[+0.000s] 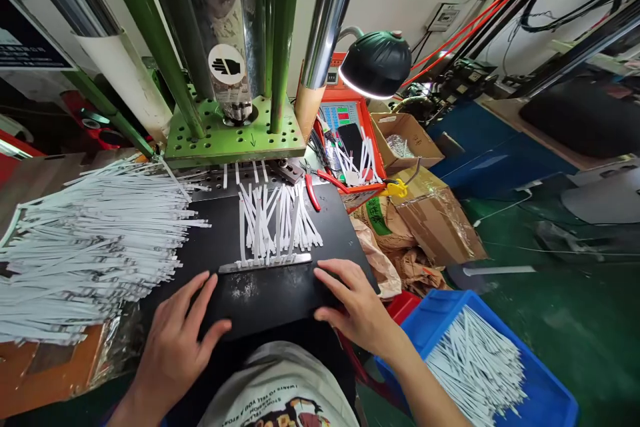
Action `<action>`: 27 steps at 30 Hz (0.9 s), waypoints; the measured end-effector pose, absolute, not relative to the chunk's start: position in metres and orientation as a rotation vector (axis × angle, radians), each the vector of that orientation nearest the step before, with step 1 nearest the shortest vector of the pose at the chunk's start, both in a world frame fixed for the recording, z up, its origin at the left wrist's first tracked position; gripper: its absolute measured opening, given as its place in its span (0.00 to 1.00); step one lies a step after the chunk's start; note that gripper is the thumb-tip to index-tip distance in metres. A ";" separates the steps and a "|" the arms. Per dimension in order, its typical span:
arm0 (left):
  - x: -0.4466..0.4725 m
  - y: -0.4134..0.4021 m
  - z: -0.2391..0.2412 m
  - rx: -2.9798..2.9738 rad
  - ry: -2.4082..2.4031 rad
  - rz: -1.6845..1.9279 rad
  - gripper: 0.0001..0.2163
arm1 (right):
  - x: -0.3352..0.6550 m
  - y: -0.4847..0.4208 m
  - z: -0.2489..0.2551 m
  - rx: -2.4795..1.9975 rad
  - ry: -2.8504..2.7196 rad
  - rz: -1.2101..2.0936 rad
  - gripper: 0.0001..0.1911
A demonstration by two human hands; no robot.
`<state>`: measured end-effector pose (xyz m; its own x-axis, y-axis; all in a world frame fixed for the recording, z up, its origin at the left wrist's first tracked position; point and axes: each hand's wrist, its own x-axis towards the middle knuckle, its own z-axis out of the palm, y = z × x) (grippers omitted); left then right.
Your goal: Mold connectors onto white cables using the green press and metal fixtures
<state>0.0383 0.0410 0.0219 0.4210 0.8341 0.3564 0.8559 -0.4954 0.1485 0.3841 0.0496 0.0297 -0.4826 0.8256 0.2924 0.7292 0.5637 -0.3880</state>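
Note:
My left hand (179,339) rests flat on the near left of a black work plate (260,293), fingers spread, holding nothing. On the plate's near right edge lies my right hand (353,303), fingers apart and empty. Between and just beyond both hands lies a narrow metal bar (265,263) with several white cable strips (275,220) standing out of it, fanning away toward the green press (235,137).
A big heap of white strips (85,247) covers the bench at left. Red-handled cutters (313,190) lie behind the plate. A blue bin of white strips (475,360) sits low right, cardboard boxes (430,213) and a green lamp (376,63) beyond.

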 end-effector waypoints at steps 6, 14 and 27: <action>0.068 0.071 0.024 -2.618 -1.656 -0.713 0.10 | 0.339 0.072 0.027 -1.253 -2.192 0.276 0.18; 0.061 0.058 0.033 -2.845 -1.752 -0.707 0.08 | 0.337 0.081 0.022 -1.237 -2.046 0.505 0.05; 0.046 0.067 0.039 -3.006 -1.793 -0.510 0.18 | 0.322 0.135 0.053 -0.858 -2.532 0.920 0.17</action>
<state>0.0456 0.0670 0.0394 0.4660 0.8839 0.0399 0.7728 -0.4286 0.4681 0.3225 0.1353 0.0535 -0.7712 0.6310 0.0840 0.4298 0.6136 -0.6624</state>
